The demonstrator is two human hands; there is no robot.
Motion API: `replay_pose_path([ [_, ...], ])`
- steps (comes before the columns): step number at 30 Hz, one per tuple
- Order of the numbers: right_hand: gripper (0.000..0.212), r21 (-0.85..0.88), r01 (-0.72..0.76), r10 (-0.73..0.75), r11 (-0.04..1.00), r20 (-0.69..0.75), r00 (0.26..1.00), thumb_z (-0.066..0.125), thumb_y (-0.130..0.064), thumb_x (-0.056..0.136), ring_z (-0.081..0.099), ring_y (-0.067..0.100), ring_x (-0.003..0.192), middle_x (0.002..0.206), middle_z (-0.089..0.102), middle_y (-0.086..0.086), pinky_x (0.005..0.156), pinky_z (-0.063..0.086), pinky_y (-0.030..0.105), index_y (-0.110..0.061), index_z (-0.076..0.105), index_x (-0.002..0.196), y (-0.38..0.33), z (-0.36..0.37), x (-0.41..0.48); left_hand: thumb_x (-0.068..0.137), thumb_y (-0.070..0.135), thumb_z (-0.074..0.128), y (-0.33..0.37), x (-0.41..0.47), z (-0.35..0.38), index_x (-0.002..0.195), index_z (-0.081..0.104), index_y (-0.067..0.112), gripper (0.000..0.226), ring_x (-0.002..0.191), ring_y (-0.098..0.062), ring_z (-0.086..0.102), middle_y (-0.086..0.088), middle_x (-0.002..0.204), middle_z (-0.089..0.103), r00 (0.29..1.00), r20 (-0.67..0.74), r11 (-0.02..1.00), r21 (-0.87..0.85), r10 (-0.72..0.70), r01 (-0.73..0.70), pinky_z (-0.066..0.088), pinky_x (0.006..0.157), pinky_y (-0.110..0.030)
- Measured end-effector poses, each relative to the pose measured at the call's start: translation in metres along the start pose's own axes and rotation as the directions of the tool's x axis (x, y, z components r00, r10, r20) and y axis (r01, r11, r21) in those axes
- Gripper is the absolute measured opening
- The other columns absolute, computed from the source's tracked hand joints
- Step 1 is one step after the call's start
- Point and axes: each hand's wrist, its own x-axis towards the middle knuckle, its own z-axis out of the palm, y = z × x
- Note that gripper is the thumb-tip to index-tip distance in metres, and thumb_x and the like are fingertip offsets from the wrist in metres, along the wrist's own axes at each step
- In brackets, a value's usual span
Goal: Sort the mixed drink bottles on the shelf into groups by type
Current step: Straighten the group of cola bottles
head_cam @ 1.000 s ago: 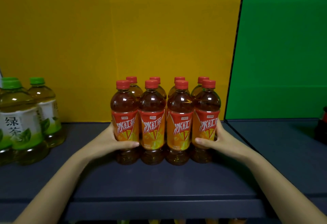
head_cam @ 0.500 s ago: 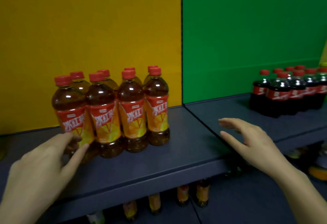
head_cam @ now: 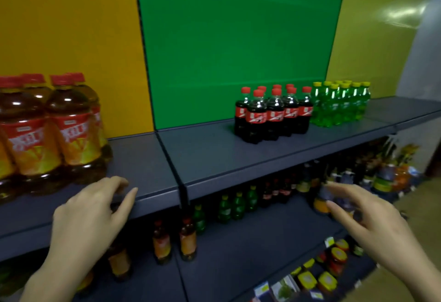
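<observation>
Three clusters of plastic drink bottles stand on a dark blue-grey metal shelf (head_cam: 210,158) as a person's two bare hands hover at its front edge. At far left, amber iced-tea bottles with red caps and red-and-orange labels (head_cam: 71,134) are packed tight before an orange back panel (head_cam: 71,27), partly cut off by the frame. Well apart to the right, dark cola bottles with red caps and red labels (head_cam: 274,115) form a block before a green back panel (head_cam: 238,39). Just beside them, touching or nearly so, stand clear green soda bottles with yellow caps (head_cam: 341,106), before a yellow-green back panel (head_cam: 372,27). The left hand (head_cam: 93,216) is held palm down just in front of the iced-tea bottles, its fingers loosely spread and slightly bent over the shelf's lip. It grips nothing, and whether its fingertips touch the shelf cannot be told. The right hand (head_cam: 374,223), motion-blurred, floats in the air below and in front of the shelf, open with fingers stretched leftward, holding nothing. Beneath, a lower shelf (head_cam: 250,242) carries a mixed row of small bottles (head_cam: 229,206), orange, green and dark. Lower still sit jars with yellow lids (head_cam: 307,280).
</observation>
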Motion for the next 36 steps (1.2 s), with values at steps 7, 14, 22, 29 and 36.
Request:
replay_pose_path([
  [7, 0.034, 0.005, -0.062, 0.062, 0.998, 0.038, 0.997, 0.031, -0.070, 0.079, 0.058, 0.000, 0.095, 0.108, 0.054, -0.031, 0.069, 0.050, 0.021, -0.053, 0.047, 0.104, 0.077, -0.033, 0.008, 0.084, 0.049, 0.056, 0.061, 0.004, 0.028, 0.087, 0.061, 0.025, 0.025, 0.073, -0.023, 0.067, 0.007, 0.077, 0.064, 0.995, 0.028, 0.994, -0.056, 0.091, -0.089, 0.053, 0.050, -0.033],
  [14, 0.058, -0.002, -0.012, 0.012, 1.000, -0.017, 1.000, 0.022, -0.083, 0.071, 0.057, 0.000, 0.096, 0.106, 0.053, -0.033, 0.076, 0.049, 0.023, -0.047, 0.049, 0.107, 0.151, -0.035, 0.060, 0.081, 0.049, 0.060, 0.122, 0.040, 0.069, 0.085, 0.061, 0.026, 0.024, 0.073, -0.030, 0.068, 0.003, 0.077, 0.066, 0.998, -0.005, 0.996, -0.047, 0.070, -0.070, 0.053, 0.052, -0.034],
  [22, 0.029, 0.023, 0.078, -0.077, 0.997, -0.018, 0.997, 0.058, -0.037, 0.084, 0.058, 0.008, 0.105, 0.106, 0.058, -0.021, 0.083, 0.049, 0.031, -0.030, 0.059, 0.113, 0.202, -0.013, 0.169, 0.075, 0.052, 0.049, 0.184, 0.103, 0.126, 0.094, 0.063, 0.025, 0.036, 0.080, -0.019, 0.067, 0.009, 0.084, 0.067, 0.997, 0.018, 0.997, -0.030, 0.070, -0.070, 0.050, 0.056, -0.030],
  [29, 0.035, 0.104, 0.173, -0.176, 0.979, 0.019, 0.984, 0.054, -0.043, 0.084, 0.056, 0.007, 0.111, 0.116, 0.058, -0.020, 0.089, 0.049, 0.037, -0.032, 0.056, 0.117, 0.234, 0.011, 0.249, 0.076, 0.048, 0.063, 0.216, 0.138, 0.162, 0.101, 0.062, 0.024, 0.034, 0.088, -0.020, 0.065, 0.009, 0.092, 0.067, 0.996, 0.082, 0.999, 0.036, -0.020, 0.017, 0.051, 0.063, -0.033],
  [36, 0.057, 0.268, 0.247, -0.275, 0.931, 0.072, 0.959, 0.045, -0.064, 0.071, 0.054, 0.002, 0.107, 0.114, 0.052, -0.025, 0.091, 0.047, 0.035, -0.039, 0.048, 0.122, 0.253, 0.036, 0.311, 0.067, 0.069, 0.048, 0.237, 0.149, 0.169, 0.110, 0.059, 0.027, 0.061, 0.093, -0.016, 0.064, 0.010, 0.101, 0.066, 0.975, 0.159, 0.985, 0.100, -0.153, 0.138, 0.052, 0.069, -0.035],
])
